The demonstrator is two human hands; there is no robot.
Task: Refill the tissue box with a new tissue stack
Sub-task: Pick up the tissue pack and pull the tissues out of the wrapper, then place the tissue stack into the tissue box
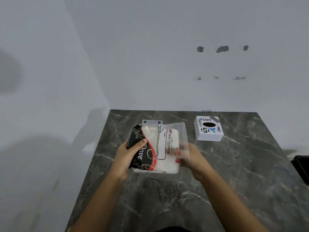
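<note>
A clear plastic pack of white tissues [167,148], printed "BIG TISSUES" with a black and red band on its left side, is held over the dark marble table [167,198]. My left hand [128,156] grips the pack's black left edge, thumb on top. My right hand [189,158] holds the pack's right side, its red-nailed fingers seen through the clear wrap. The white square tissue box [209,128], covered in stickers and with a dark oval slot on top, stands apart at the back right of the table.
White walls close in the table at the back and left. A dark object [301,166] sits just off the table's right edge. The table's left edge [90,173] runs diagonally beside my left arm.
</note>
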